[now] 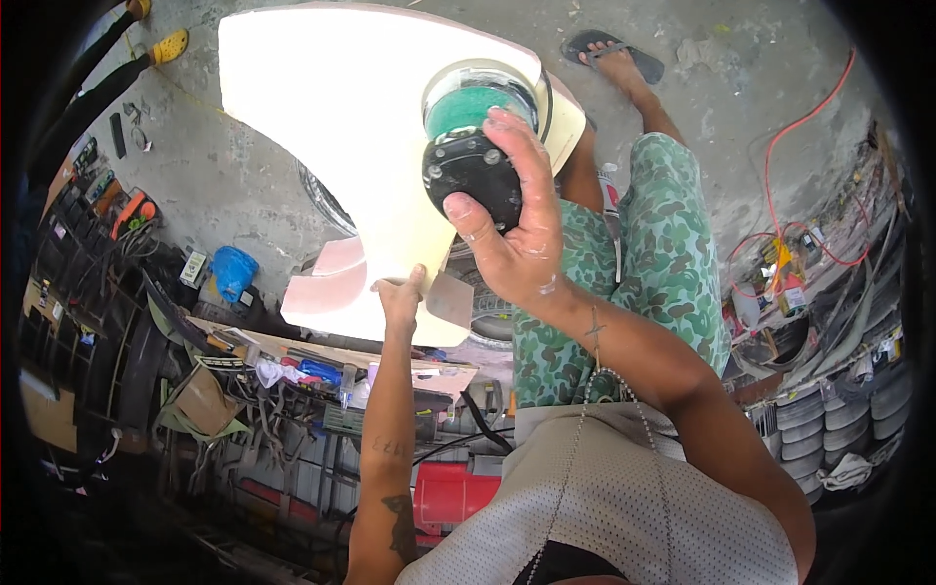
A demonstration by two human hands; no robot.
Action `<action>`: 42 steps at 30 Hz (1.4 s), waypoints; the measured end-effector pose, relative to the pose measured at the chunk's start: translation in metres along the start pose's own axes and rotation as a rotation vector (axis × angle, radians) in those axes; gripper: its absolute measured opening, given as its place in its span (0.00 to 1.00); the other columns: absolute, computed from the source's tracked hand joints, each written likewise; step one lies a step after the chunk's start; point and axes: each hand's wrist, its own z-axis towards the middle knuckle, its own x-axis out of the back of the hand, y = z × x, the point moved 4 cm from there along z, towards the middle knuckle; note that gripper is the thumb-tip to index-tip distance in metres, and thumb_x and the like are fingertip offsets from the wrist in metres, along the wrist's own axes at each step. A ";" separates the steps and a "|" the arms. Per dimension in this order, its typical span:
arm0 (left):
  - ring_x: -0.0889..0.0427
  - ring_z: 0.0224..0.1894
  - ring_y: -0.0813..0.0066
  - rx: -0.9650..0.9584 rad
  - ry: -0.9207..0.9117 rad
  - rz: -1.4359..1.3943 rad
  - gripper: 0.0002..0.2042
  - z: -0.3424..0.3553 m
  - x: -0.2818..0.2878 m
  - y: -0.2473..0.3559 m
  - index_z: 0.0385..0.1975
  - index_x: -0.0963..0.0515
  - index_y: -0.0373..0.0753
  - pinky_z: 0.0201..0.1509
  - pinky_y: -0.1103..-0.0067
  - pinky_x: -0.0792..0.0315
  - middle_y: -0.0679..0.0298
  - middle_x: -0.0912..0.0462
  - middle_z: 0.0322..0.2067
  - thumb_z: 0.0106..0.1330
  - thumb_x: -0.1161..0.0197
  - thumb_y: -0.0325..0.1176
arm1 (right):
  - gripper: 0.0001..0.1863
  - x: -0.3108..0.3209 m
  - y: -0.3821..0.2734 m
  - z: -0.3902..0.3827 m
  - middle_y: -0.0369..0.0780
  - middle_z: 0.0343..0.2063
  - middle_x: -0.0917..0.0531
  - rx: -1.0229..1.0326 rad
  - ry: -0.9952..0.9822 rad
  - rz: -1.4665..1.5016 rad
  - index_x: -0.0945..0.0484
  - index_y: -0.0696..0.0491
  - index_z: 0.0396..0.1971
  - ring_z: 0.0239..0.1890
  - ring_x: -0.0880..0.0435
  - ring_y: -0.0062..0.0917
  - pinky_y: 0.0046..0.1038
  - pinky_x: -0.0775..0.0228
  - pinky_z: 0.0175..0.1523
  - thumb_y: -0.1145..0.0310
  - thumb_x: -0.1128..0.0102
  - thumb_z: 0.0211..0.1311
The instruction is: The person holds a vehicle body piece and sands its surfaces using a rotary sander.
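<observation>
A large cream-coloured car fender (322,88) lies in front of me, its curved wheel-arch edge toward the left and pinkish patches near its narrow lower end. My left hand (398,297) grips that narrow end, thumb on the upper face; the other fingers are partly hidden. Over the fender's right part, my right hand (522,210) is wrapped round the black top of a round power sander (475,112) with a green band. The sander's underside is hidden, so I cannot tell whether its pad touches the fender.
A tyre (492,317) shows beneath the fender. Tools and rags crowd a bench (444,380) below left, near a blue plastic bag (234,273). A red hose (770,185) curls on the right floor. Another person's yellow clog (171,47) is at upper left.
</observation>
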 end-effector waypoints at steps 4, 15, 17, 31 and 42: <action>0.21 0.28 0.73 -0.013 0.014 -0.020 0.33 -0.004 -0.002 0.006 0.47 0.38 0.17 0.28 0.79 0.24 0.55 0.21 0.31 0.62 0.22 0.38 | 0.32 -0.009 -0.001 -0.014 0.53 0.69 0.33 -0.010 -0.031 -0.036 0.31 0.55 0.66 0.72 0.34 0.44 0.42 0.42 0.74 0.67 0.30 0.65; 0.19 0.31 0.72 0.009 0.076 -0.029 0.28 -0.012 -0.005 0.015 0.48 0.35 0.17 0.30 0.78 0.23 0.52 0.18 0.35 0.62 0.24 0.31 | 0.32 -0.013 -0.003 -0.015 0.50 0.68 0.30 -0.007 -0.163 -0.072 0.29 0.55 0.66 0.71 0.31 0.43 0.42 0.39 0.73 0.67 0.28 0.63; 0.18 0.36 0.70 0.013 0.009 -0.065 0.40 -0.009 -0.006 0.009 0.57 0.46 0.11 0.31 0.77 0.22 0.49 0.19 0.43 0.62 0.23 0.34 | 0.33 -0.004 -0.003 -0.003 0.50 0.65 0.27 0.030 -0.082 -0.088 0.33 0.55 0.69 0.67 0.27 0.37 0.39 0.34 0.70 0.67 0.31 0.66; 0.17 0.35 0.71 -0.028 0.069 -0.049 0.39 -0.004 -0.007 -0.001 0.53 0.41 0.11 0.34 0.78 0.21 0.49 0.18 0.40 0.60 0.21 0.36 | 0.32 -0.012 -0.004 -0.006 0.53 0.68 0.35 -0.047 -0.129 0.001 0.30 0.52 0.67 0.72 0.35 0.47 0.44 0.42 0.75 0.64 0.29 0.64; 0.17 0.40 0.66 -0.037 0.128 0.041 0.37 -0.007 -0.009 -0.001 0.49 0.36 0.12 0.45 0.73 0.22 0.46 0.18 0.40 0.58 0.19 0.39 | 0.35 0.026 -0.012 0.020 0.44 0.62 0.28 0.002 -0.197 -0.180 0.37 0.54 0.71 0.61 0.25 0.29 0.32 0.30 0.66 0.64 0.33 0.69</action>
